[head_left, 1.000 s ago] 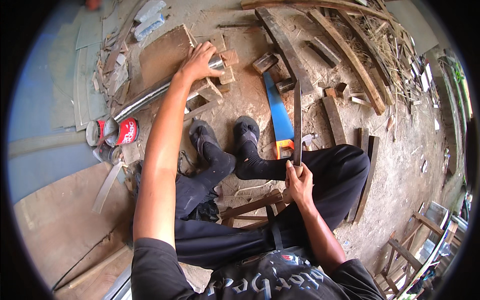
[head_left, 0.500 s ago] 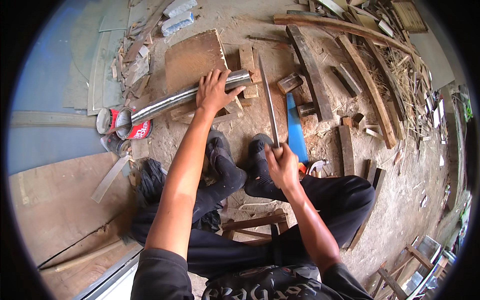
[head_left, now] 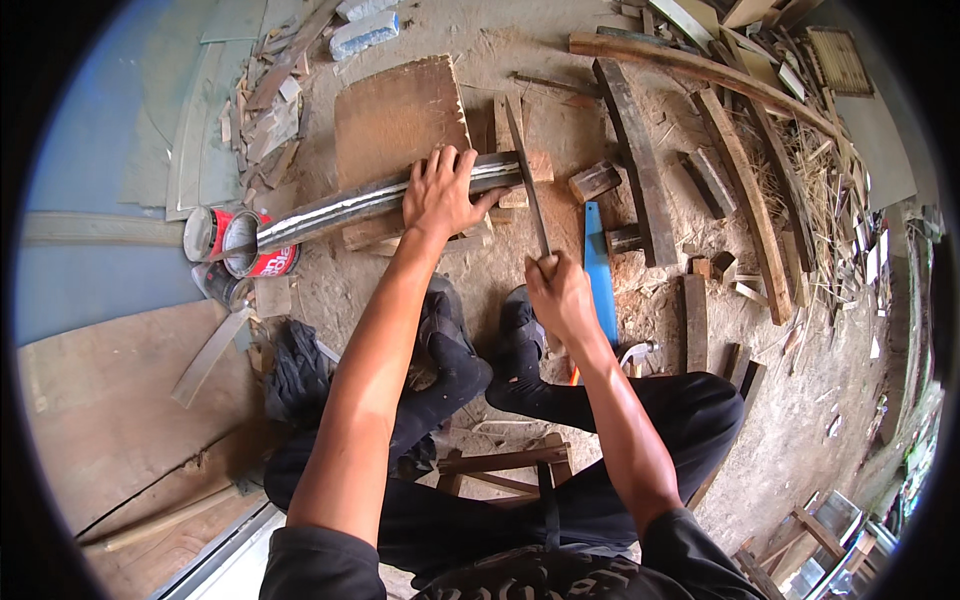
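Observation:
My left hand (head_left: 440, 198) is wrapped over a dark wooden beam (head_left: 350, 208) with a white strip along its length. The beam slants across wood blocks and a brown board (head_left: 400, 105), its left end over two red cans (head_left: 272, 262). My right hand (head_left: 562, 290) grips the handle end of a long, narrow metal blade (head_left: 531, 190); whether it is a file or a machete I cannot tell. That blade points away from me and crosses the beam's right end, apparently against it. Right of it, a blue saw blade (head_left: 597, 265) lies on the floor.
A hammer head (head_left: 638, 352) shows beside my right knee. Several wooden beams (head_left: 635, 160) and short blocks (head_left: 595, 182) lie to the right, before a heap of scraps (head_left: 805, 165). A black plastic bag (head_left: 297, 370) and a plywood sheet (head_left: 125, 390) are at left.
The blade has come left and nearer, from beside the beam onto its right end. My right hand has moved slightly toward the beam; my left hand keeps its hold.

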Demonstrator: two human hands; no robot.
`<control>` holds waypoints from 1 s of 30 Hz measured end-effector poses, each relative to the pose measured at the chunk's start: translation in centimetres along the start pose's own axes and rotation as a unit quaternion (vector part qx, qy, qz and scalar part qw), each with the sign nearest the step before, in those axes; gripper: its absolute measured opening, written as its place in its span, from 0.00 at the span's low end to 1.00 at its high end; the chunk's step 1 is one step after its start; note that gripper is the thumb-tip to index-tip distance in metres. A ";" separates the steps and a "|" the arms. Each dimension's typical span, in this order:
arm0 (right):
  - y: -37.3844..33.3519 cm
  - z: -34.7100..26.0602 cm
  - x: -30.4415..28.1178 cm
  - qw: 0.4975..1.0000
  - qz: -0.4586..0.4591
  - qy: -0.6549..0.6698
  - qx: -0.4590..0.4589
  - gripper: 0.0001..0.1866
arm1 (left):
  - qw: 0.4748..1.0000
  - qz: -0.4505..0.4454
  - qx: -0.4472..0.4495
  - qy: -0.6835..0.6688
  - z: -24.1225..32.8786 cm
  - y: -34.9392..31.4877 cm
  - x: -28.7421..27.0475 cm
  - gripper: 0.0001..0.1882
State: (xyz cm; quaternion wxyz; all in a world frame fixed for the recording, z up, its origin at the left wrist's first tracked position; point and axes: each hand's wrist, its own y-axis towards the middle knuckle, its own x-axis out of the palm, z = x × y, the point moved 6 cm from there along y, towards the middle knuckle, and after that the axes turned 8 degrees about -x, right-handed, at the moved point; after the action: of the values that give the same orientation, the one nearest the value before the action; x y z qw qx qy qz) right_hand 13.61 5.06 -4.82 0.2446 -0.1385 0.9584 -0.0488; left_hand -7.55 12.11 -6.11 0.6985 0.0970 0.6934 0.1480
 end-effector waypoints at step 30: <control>-4.6 2.1 0.4 0.997 0.030 -0.020 -0.061 0.16 | 0.996 -0.081 -0.012 -0.022 0.4 0.7 0.1 0.43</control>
State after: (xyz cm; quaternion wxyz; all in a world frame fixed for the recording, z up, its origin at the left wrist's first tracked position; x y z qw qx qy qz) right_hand 15.39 0.52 -6.13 0.2562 -0.1255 0.9582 0.0203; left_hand -7.25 12.85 -5.93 0.7247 0.0353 0.6813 0.0969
